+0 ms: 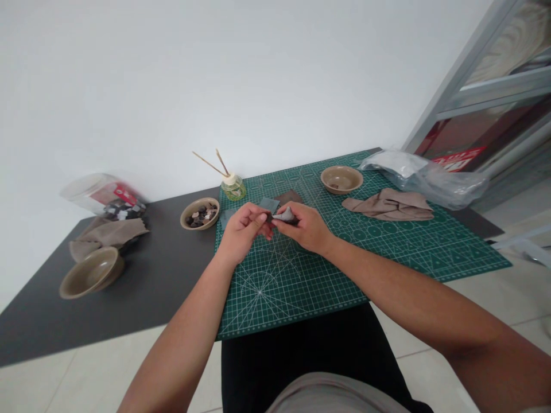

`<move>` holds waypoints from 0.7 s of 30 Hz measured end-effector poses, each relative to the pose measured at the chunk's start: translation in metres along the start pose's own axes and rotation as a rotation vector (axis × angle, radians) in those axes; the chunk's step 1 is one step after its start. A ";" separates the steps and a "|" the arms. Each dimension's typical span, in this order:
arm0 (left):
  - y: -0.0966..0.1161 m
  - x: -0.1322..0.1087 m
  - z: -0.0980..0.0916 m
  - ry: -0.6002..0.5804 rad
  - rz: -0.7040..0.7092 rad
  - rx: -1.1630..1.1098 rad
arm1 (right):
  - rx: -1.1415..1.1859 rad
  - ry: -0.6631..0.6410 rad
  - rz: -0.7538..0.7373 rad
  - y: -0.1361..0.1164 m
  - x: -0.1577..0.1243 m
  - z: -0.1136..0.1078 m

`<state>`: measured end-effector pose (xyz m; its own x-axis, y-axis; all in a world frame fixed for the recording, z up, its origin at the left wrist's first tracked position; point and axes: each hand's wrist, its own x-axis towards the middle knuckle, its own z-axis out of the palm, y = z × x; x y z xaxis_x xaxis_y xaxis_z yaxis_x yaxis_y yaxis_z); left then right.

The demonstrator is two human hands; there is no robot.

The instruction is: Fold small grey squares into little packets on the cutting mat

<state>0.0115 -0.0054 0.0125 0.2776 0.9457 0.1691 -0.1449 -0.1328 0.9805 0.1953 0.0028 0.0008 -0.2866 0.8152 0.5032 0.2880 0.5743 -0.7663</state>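
Observation:
Above the green cutting mat (267, 292), my two hands meet at the fingertips. My left hand (245, 229) is closed in a pinch on a small dark piece (269, 218), perhaps a stone; fingers cover most of it. Closed as well, my right hand (307, 226) grips a folded grey scrap (286, 215), pale on top and dark below, whose tip touches or nearly touches the dark piece. Whether the scrap is cloth or sandpaper I cannot tell. Just behind the hands lie a blue-grey square sheet (269, 204) and a brown sheet (289, 197), both flat on the mat.
Left of the mat stands a bowl (185, 221) of dark and pinkish pieces. Farther left are stacked bowls (92, 272), a brown cloth (109, 234) and a plastic jar (97, 195). A reed diffuser (233, 188), another bowl (342, 179), a cloth (390, 205) and a plastic bag (426, 175) line the back.

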 end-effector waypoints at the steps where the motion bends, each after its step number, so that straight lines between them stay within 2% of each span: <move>1: 0.000 0.000 0.000 0.018 0.004 -0.013 | -0.002 0.010 0.002 0.000 0.000 0.000; 7: -0.003 0.002 0.001 0.099 0.032 0.033 | 0.046 0.068 0.077 0.002 0.004 0.000; 14: -0.007 0.005 -0.003 0.125 0.037 0.140 | 0.063 -0.002 0.086 0.003 0.006 -0.001; 21: -0.009 0.006 -0.005 0.117 -0.015 0.121 | 0.079 -0.040 0.044 0.003 0.005 0.000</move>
<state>0.0094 0.0027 0.0037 0.1651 0.9750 0.1488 -0.0239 -0.1469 0.9889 0.1946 0.0086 0.0014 -0.3124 0.8350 0.4530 0.2286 0.5289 -0.8173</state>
